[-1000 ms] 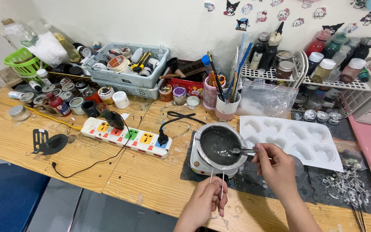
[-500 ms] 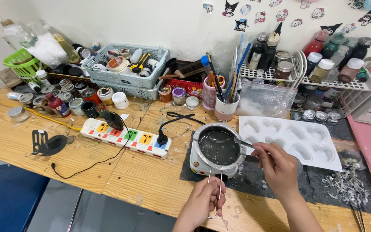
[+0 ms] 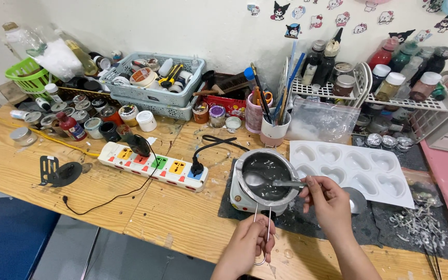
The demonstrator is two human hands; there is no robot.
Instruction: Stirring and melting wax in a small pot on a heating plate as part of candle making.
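Both my forearms are cut off at the lower frame edge. Small metal melting pot point(image 3: 265, 179) sits on a white electric hotplate point(image 3: 245, 199) on the wooden bench point(image 3: 53, 155); pot holds dark grey liquid, what kind I cannot tell. Right hand point(image 3: 327, 199), fingers pinched on a metal spoon point(image 3: 270, 181), bowl dipped in the liquid. Left hand point(image 3: 250, 243), fingers closed around the pot's wire loop handle point(image 3: 263, 233), partly hidden. White heart-cavity mould tray point(image 3: 356, 168) just beside, cavities apparently empty.
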